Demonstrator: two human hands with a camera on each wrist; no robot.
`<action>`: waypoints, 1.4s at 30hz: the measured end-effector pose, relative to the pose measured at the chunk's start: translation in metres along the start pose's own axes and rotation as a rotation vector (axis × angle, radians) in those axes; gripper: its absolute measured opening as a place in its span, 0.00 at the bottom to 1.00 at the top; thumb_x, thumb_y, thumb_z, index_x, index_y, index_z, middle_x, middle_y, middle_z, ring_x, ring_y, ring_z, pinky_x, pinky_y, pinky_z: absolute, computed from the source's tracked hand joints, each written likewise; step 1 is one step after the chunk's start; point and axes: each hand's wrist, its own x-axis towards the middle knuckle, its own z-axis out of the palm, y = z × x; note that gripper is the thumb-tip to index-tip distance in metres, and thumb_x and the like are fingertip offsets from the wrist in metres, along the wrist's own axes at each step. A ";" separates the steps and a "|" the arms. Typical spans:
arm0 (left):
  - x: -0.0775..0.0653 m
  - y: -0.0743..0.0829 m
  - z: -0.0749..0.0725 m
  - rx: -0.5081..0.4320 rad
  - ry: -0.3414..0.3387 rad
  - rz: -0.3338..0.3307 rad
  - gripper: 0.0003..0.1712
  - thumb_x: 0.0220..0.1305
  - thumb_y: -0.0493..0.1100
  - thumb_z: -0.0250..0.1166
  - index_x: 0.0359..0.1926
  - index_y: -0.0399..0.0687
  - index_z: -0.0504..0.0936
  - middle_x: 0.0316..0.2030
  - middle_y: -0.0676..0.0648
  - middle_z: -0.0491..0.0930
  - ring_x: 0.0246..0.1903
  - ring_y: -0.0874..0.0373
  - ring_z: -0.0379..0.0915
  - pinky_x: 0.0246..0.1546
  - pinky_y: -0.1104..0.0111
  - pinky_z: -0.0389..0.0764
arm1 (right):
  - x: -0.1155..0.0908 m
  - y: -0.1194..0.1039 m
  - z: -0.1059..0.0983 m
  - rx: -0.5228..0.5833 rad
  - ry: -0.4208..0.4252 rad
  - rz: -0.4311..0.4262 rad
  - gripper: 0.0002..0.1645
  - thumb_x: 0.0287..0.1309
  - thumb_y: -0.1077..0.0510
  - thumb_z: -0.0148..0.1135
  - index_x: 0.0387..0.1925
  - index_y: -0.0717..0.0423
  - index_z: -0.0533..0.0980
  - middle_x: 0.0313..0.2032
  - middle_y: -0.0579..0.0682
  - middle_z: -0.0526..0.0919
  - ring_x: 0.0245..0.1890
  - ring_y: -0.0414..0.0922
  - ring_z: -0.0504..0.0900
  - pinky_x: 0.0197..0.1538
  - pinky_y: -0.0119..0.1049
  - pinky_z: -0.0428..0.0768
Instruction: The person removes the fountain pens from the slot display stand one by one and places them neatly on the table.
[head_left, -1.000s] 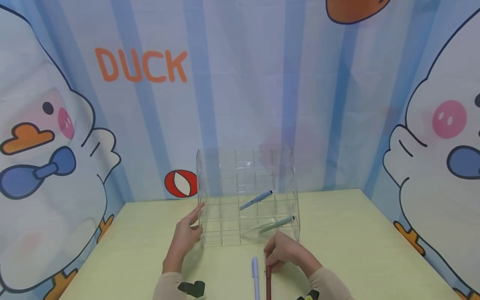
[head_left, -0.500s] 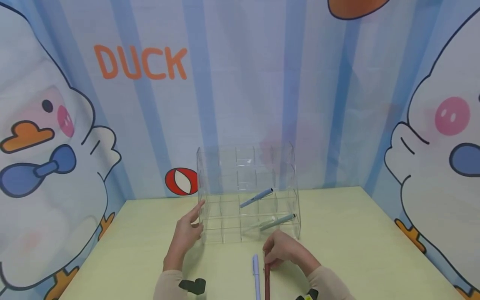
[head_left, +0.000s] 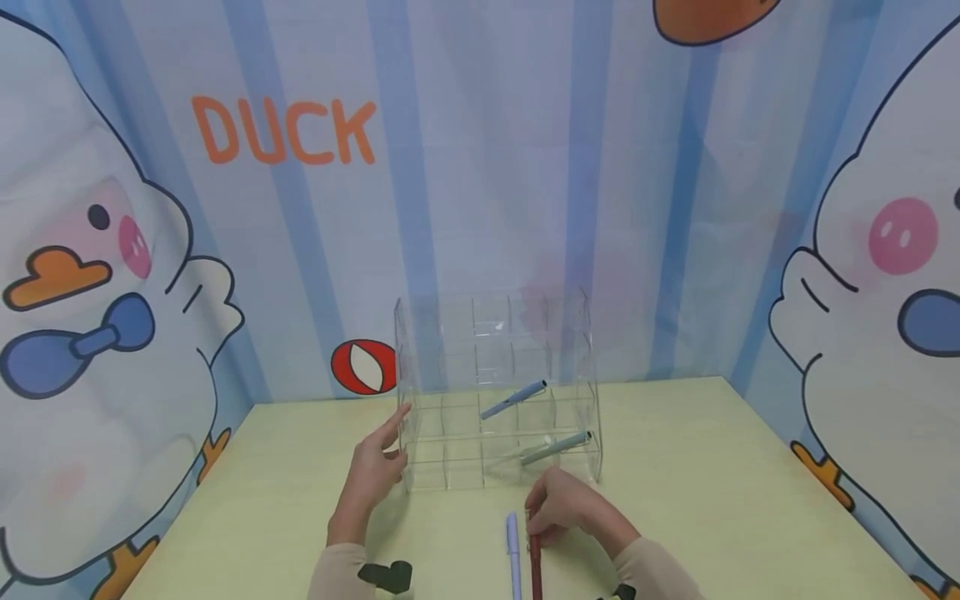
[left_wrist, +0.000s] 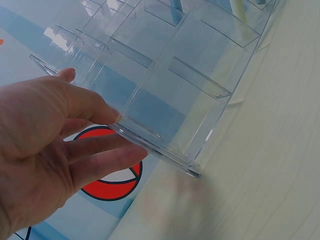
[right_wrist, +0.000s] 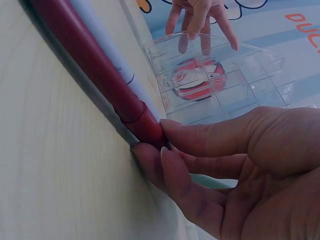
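A clear acrylic rack (head_left: 462,433) with tiers of small compartments stands on the table. At its left side my left hand (head_left: 375,463) holds the side panel; in the left wrist view the thumb touches its edge, and the other fingers lie on the outer side. My right hand (head_left: 566,504) pinches the end of a dark red pen (right_wrist: 102,67) between thumb and fingertips, in front of the rack. The pen lies low along the tabletop. Just left of it a lavender pen (head_left: 513,546) lies parallel.
A blue pen (head_left: 513,400) leans in a middle compartment of the rack, and a grey-green pen (head_left: 557,448) in a lower one. The pale wooden table (head_left: 750,500) meets a striped cloth backdrop (head_left: 495,167) with duck prints behind the rack.
Both hands stay almost where they were, the left at the rack and the right on the red pen. The head view shifts only slightly.
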 end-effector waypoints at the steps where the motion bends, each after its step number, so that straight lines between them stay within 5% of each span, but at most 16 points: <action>1: 0.000 0.000 0.000 -0.002 0.000 -0.002 0.46 0.63 0.23 0.57 0.76 0.64 0.63 0.70 0.33 0.63 0.57 0.33 0.74 0.28 0.66 0.77 | 0.000 0.000 0.000 -0.003 0.000 0.000 0.14 0.46 0.77 0.69 0.39 0.71 0.82 0.26 0.55 0.84 0.25 0.50 0.87 0.30 0.39 0.85; 42: 0.000 0.000 0.000 0.005 0.006 -0.012 0.45 0.63 0.23 0.58 0.75 0.64 0.64 0.69 0.32 0.64 0.56 0.33 0.75 0.29 0.65 0.79 | -0.001 -0.002 0.004 -0.083 0.021 -0.026 0.12 0.46 0.73 0.71 0.37 0.66 0.84 0.26 0.51 0.84 0.24 0.46 0.86 0.30 0.38 0.84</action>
